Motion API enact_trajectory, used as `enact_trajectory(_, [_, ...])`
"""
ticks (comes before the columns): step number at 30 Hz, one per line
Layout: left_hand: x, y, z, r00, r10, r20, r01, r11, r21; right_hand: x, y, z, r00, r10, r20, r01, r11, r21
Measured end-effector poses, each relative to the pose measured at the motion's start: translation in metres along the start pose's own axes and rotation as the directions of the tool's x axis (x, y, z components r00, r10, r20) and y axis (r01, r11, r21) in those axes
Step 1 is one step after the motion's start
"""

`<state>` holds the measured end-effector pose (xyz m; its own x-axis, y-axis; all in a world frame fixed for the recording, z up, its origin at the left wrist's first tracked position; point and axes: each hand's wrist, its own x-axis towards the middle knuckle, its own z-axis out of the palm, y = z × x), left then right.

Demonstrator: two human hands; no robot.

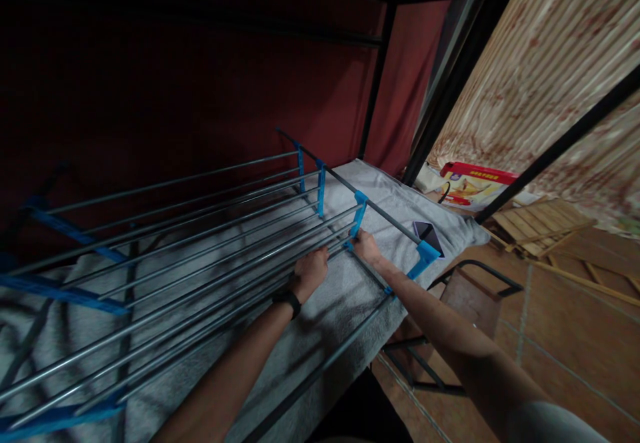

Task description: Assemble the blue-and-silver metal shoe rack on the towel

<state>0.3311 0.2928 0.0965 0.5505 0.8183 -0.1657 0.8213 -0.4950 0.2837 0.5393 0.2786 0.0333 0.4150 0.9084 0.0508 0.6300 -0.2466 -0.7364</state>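
A rack of grey metal tubes [215, 261] and blue plastic brackets lies on its side on a grey blanket [345, 336]. My left hand [311, 273], with a dark band on its wrist, is closed around one of the lower tubes near its right end. Just to the right, my right hand [368, 248] grips the lower part of a blue bracket [359, 213] where the tubes meet it; its fingertips are partly hidden. Another blue bracket [426, 256] sits nearer to me on the same end bar, above my right forearm.
A dark phone or tablet [429, 237] lies on the blanket beyond the rack. Black frame posts [445, 89] rise around the bed-like surface. On the right are a chair [470, 296], a red and yellow box [475, 184] and wooden slats [543, 226] by the tiled floor.
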Motion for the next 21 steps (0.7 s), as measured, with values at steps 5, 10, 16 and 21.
enact_trajectory(5, [-0.001,-0.003,0.004,0.997,0.063,-0.049,-0.062,0.998,0.027,0.001,0.002,-0.001,1.0,-0.027,-0.008,0.027,1.0,0.014])
enact_trajectory(10, [-0.024,-0.021,0.012,0.98,0.122,-0.157,-0.099,0.984,0.145,0.0,0.002,-0.002,0.997,-0.079,-0.011,0.08,0.995,0.06])
enact_trajectory(16, [-0.055,-0.06,0.016,0.98,0.113,-0.161,-0.066,0.96,0.272,0.002,0.003,-0.004,0.994,-0.111,-0.004,0.111,0.988,0.104])
enact_trajectory(21, [-0.062,-0.07,0.007,0.983,0.114,-0.147,-0.074,0.965,0.251,0.007,0.001,-0.009,0.995,-0.104,0.004,0.103,0.99,0.098])
